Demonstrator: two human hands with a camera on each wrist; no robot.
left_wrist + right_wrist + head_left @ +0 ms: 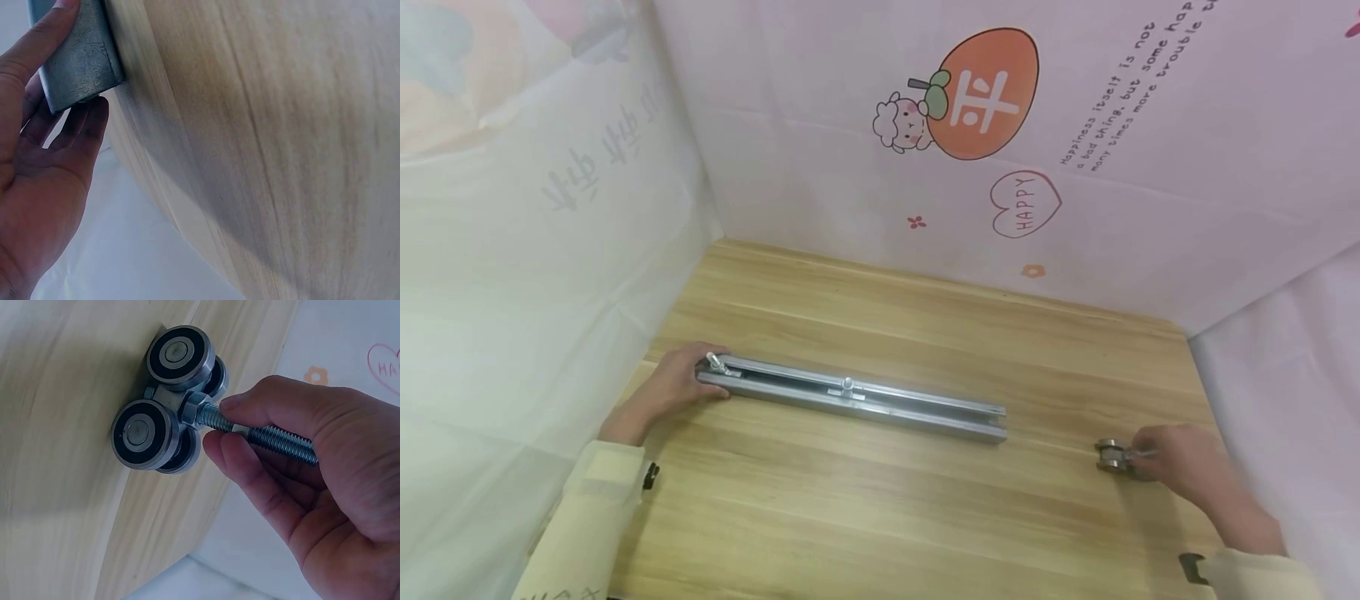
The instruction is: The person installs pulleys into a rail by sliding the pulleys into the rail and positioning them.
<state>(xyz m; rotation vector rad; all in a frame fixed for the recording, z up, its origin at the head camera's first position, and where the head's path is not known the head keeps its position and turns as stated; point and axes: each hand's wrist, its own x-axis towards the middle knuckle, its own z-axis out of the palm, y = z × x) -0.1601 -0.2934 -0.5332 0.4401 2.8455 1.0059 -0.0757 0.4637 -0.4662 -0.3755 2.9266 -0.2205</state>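
Observation:
A long silver metal channel rail [925, 422] lies on the wooden table, its slot facing up. Its left end is gripped by my left hand [679, 377], thumb on one side and fingers round the other; the left wrist view shows the rail's side [81, 62] near the thumb. Two bolt fittings sit in the slot, one bolt [716, 362] beside my left hand and another [847, 385] near mid-length. Off the rail's right end, my right hand [1187, 467] pinches the threaded rod [215, 417] of a roller trolley [1110, 455] with several bearing wheels [142, 433] and a hex nut [194, 407].
The light wooden tabletop [865, 508] has rounded corners. A printed white cloth [820, 167] hangs behind it, with more cloth at the left [535, 292] and right [1292, 350]. Dark straps [651, 476] show at both cuffs.

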